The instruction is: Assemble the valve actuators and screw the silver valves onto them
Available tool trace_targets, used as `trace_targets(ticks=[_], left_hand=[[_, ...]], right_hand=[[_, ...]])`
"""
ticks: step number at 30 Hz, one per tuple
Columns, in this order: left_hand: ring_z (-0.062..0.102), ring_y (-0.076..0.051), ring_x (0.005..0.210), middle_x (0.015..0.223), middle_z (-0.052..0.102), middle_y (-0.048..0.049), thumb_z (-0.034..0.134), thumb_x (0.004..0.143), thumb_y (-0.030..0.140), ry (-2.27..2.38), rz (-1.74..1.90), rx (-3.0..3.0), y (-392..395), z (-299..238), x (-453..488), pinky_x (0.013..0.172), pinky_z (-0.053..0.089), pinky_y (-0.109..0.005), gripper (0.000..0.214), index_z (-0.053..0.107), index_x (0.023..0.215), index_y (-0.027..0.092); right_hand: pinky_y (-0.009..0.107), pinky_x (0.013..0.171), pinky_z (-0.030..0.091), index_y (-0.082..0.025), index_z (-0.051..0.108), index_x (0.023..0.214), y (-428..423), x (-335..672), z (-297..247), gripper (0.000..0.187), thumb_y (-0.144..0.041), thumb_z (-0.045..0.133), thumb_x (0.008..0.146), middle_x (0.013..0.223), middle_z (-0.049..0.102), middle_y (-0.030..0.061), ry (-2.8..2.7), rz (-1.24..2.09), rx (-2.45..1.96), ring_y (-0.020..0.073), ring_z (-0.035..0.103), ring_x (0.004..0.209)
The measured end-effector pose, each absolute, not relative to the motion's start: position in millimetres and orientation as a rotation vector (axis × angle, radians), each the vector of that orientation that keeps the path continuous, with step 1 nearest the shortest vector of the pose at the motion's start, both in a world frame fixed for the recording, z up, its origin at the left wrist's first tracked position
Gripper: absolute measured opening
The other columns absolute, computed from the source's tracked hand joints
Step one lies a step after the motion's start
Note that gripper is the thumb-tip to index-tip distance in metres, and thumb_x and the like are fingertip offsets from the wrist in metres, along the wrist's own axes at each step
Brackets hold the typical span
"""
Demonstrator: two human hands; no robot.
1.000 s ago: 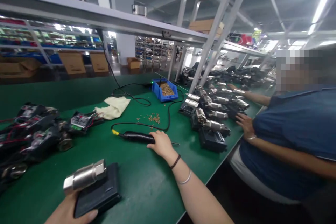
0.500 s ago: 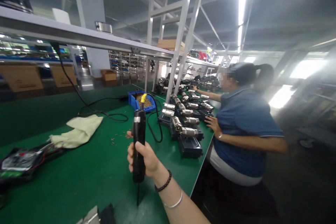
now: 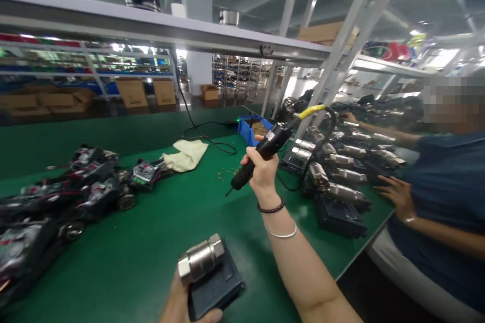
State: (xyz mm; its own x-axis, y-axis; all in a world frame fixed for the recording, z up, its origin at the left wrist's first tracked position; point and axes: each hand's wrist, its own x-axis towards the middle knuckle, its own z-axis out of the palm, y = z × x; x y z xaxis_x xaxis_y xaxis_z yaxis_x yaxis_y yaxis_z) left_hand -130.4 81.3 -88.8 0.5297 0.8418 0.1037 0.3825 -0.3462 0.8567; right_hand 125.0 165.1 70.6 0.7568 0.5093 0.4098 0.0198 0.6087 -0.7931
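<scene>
Gripping a black electric screwdriver (image 3: 278, 137) (yellow cable sleeve (image 3: 311, 111)) over the green workbench (image 3: 151, 247), the right hand (image 3: 264, 169) slants it bit-down, while, nearer, the left hand (image 3: 175, 299) clasps a dark housing (image 3: 217, 288) bearing a metal fitting (image 3: 200, 261).

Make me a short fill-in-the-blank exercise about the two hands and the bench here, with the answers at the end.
1. The person's bare right hand grips a black, cylindrical screwdriver, whose curved, tubular cable sleeve is coloured ____.
2. The dark, rectangular casing under a silver metal cylinder is held by the person's ____ hand.
3. The open-topped bin of small brass-coloured pieces is coloured ____.
4. Compared with the dark beaded bracelet, the thin silvery bangle sits nearer the ____.

Missing words: yellow; left; blue; elbow.
</scene>
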Motion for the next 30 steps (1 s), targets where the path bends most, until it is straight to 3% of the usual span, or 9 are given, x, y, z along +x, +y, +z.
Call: trace_targets(ticks=[9,16,21,26,30], left_hand=[[0.048,-0.040,0.129,0.142,0.049,-0.0236,0.071,0.071,0.043,0.971,0.560,1.966,84.7,-83.2,-146.2,0.108,0.037,-0.057,0.079,0.047,0.139,0.010],[0.049,-0.037,0.130,0.145,0.048,-0.0165,0.073,0.071,0.040,0.990,0.562,2.004,86.9,-86.4,-150.8,0.110,0.037,-0.052,0.079,0.044,0.142,0.019],[0.047,-0.039,0.131,0.142,0.051,-0.0192,0.072,0.071,0.046,0.957,0.593,2.000,89.7,-97.4,-149.6,0.109,0.037,-0.054,0.079,0.047,0.140,0.017],[0.048,-0.041,0.129,0.141,0.050,-0.0220,0.071,0.066,0.063,0.919,0.710,1.955,91.7,-106.3,-138.5,0.107,0.037,-0.055,0.091,0.046,0.140,0.015],[0.050,-0.037,0.128,0.138,0.054,-0.0179,0.064,0.069,0.068,0.853,0.592,1.816,96.3,-69.0,-133.8,0.110,0.035,-0.049,0.086,0.049,0.138,0.018]], right_hand=[[0.026,0.051,0.044,-0.016,0.061,0.084,181.4,140.6,43.7,0.027,-0.027,0.069,0.060,0.058,0.057,-0.0058,-0.692,0.066,-1.107,0.0111,0.053,0.048],[0.029,0.057,0.047,-0.017,0.059,0.082,189.7,165.7,24.0,0.024,-0.029,0.067,0.063,0.062,0.058,-0.0041,-0.651,-0.082,-1.193,0.0135,0.056,0.052],[0.030,0.060,0.048,-0.017,0.060,0.077,192.1,161.5,20.2,0.023,-0.028,0.070,0.059,0.062,0.060,-0.0032,-0.677,-0.095,-1.193,0.0145,0.056,0.056],[0.028,0.053,0.048,-0.017,0.061,0.084,180.5,147.3,42.6,0.025,-0.029,0.068,0.063,0.060,0.058,-0.0049,-0.709,-0.042,-1.107,0.0130,0.055,0.050],[0.027,0.051,0.048,-0.019,0.061,0.099,159.5,135.4,68.6,0.032,-0.028,0.066,0.068,0.055,0.055,-0.0087,-0.769,0.008,-0.988,0.0113,0.054,0.044]])
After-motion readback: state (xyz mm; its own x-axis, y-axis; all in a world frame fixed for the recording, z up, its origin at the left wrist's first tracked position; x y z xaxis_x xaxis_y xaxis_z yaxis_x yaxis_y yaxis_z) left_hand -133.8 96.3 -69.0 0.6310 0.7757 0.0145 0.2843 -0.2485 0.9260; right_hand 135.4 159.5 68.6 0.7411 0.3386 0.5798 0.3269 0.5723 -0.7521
